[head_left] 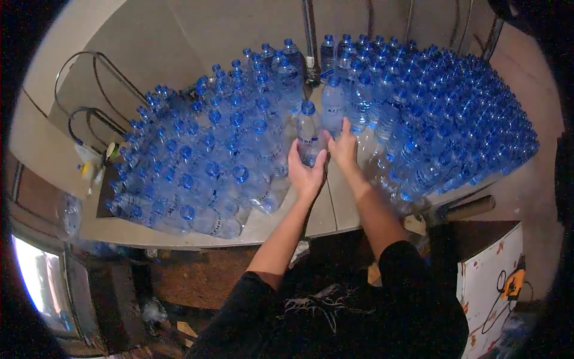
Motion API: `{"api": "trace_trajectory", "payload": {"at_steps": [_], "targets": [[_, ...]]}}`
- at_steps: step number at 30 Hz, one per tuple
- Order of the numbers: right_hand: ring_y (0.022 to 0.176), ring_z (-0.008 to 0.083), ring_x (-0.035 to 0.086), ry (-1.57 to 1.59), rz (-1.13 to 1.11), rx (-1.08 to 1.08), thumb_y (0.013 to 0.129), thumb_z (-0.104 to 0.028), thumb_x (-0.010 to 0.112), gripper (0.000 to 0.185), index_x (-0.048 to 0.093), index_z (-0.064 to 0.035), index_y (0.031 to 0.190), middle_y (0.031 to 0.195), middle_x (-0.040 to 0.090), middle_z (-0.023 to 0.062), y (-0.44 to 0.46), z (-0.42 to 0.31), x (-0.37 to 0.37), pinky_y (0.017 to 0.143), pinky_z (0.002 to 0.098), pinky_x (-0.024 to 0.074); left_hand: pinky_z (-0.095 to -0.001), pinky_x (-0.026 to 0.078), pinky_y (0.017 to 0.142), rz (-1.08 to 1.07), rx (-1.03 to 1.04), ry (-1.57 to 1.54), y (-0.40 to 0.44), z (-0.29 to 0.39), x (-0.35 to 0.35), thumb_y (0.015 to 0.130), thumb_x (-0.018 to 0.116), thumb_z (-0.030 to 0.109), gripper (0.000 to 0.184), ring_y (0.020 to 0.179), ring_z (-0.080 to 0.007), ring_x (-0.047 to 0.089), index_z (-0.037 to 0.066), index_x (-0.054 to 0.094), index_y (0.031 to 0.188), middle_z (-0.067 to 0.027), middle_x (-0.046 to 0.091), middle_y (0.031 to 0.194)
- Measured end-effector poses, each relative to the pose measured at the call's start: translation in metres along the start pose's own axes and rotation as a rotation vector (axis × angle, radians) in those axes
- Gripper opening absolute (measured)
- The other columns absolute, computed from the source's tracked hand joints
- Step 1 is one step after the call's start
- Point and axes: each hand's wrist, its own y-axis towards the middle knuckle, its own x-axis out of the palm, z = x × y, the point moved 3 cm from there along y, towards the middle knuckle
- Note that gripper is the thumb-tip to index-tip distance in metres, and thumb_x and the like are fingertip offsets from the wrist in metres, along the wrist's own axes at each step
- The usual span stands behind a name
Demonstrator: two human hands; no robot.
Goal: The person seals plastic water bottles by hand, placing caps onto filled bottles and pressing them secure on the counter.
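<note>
Near the middle of the counter, my left hand is wrapped round the lower part of a clear bottle with a blue cap and dark lettering, held upright. Just to its right, my right hand has its fingers against the lower part of a second capped bottle, which also stands upright. The two bottles are close together. Packed blue-capped bottles are on the left, and another large group is on the right.
The pale tiled counter has its front edge before my body. Hoses curve at the left, and a vertical pipe stands behind. At the lower right are a white panel and an orange object with a cable.
</note>
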Motion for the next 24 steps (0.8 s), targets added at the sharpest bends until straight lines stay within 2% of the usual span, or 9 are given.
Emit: {"api": "trace_trajectory", "payload": {"at_steps": [8,14,21,24], "targets": [[0.094,0.0495,0.063,0.059,0.053,-0.03,0.076,-0.029,0.077,0.085,0.03,-0.0036,0.142,0.103,0.064,0.0326,-0.003,0.0,-0.001,0.081,0.0539,0.0507,-0.0438,0.042,0.102,-0.008,-0.061,-0.031,0.001,0.001,-0.002,0.072,0.082,0.038,0.085,0.12,-0.0372,0.053,0.002,0.043,0.139,-0.022,0.055,0.129],[0.095,0.0476,0.064,-0.055,0.075,-0.048,0.076,-0.034,0.076,0.087,0.031,-0.0043,0.144,0.107,0.064,0.0311,0.0,-0.007,-0.004,0.082,0.0527,0.0507,-0.0435,0.044,0.101,-0.036,-0.075,-0.037,0.003,0.005,-0.006,0.07,0.083,0.036,0.084,0.118,-0.0369,0.055,0.004,0.045,0.137,-0.0218,0.056,0.127],[0.1,0.0487,0.062,-0.193,0.031,0.024,0.074,-0.035,0.077,0.088,0.033,-0.003,0.143,0.111,0.062,0.0313,0.007,-0.022,-0.01,0.085,0.0519,0.0504,-0.0443,0.045,0.099,0.015,-0.011,0.007,0.003,-0.001,-0.003,0.072,0.082,0.035,0.08,0.116,-0.0384,0.056,0.004,0.045,0.135,-0.0216,0.056,0.126],[0.097,0.0484,0.063,-0.165,0.075,-0.033,0.073,-0.036,0.077,0.087,0.035,-0.0009,0.141,0.109,0.063,0.031,0.012,-0.016,-0.006,0.085,0.0522,0.0507,-0.0447,0.046,0.098,0.027,0.02,-0.008,0.002,-0.002,-0.001,0.072,0.082,0.035,0.078,0.115,-0.0389,0.056,0.004,0.047,0.135,-0.0215,0.057,0.125]]}}
